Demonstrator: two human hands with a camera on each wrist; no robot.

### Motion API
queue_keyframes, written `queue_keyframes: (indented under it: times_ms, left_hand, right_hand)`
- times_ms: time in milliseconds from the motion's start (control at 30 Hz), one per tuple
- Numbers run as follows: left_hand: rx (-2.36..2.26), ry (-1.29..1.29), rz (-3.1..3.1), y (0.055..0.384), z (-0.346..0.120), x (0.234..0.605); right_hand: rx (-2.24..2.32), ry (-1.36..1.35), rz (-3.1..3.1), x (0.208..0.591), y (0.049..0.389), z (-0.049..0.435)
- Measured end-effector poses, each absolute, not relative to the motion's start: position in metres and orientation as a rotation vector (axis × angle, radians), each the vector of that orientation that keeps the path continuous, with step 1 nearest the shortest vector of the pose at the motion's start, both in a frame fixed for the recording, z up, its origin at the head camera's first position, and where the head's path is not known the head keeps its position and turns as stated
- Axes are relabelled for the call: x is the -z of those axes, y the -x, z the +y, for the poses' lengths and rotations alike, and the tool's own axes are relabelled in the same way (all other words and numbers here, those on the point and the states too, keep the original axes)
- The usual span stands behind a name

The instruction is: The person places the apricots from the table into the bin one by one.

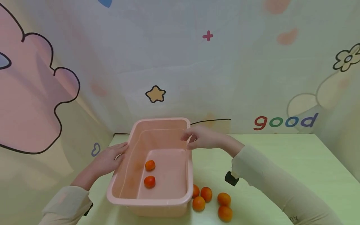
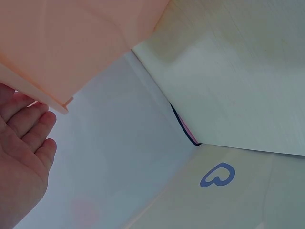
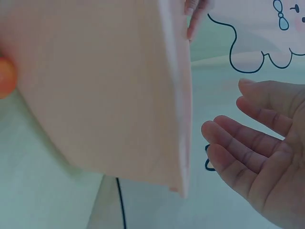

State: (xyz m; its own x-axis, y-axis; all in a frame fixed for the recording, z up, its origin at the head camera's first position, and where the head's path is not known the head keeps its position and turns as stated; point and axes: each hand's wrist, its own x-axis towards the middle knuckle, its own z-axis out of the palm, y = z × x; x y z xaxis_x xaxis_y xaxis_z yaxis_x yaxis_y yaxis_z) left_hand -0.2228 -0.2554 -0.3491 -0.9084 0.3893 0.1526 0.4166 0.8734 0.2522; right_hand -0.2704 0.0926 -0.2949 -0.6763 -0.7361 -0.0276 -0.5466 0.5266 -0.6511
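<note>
A pink plastic basin [image 1: 157, 202] stands on the table with two small orange-red round fruits, one fruit [image 1: 150, 165] behind the other fruit [image 1: 149, 182], on its floor. My left hand [image 1: 108, 159] rests against the basin's left rim, its fingers fairly straight. In the left wrist view those fingers [image 2: 33, 126] lie at the rim's edge. My right hand [image 1: 205, 137] is over the far part of the right rim, holding nothing. Its loosely bent fingers [image 3: 238, 143] are apart from the basin wall [image 3: 105, 95] in the right wrist view.
Several more orange fruits [image 1: 198, 203] lie on the pale green table [image 1: 270, 175] close to the basin's right front corner. A pair of them [image 1: 225, 213] sits slightly farther right. Behind the table hangs a printed cloth [image 1: 174, 62] with a star and the word "good".
</note>
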Motion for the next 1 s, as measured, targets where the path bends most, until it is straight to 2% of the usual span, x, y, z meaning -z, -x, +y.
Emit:
queue_keyframes:
  times_ms: [133, 633, 1000]
  left_hand:
    - [0.416, 0.655, -2.939, 0.223, -0.256, 0.347]
    - [0.405, 0.674, -2.921, 0.222, -0.255, 0.345]
    - [0.394, 0.674, -2.926, 0.222, -0.254, 0.346]
  right_hand:
    - [0.934, 1.093, 2.440, 0.306, 0.265, 0.108]
    - [0.864, 0.764, 2.353, 0.363, 0.246, 0.147]
    - [0.808, 0.646, 2.308, 0.392, 0.233, 0.159]
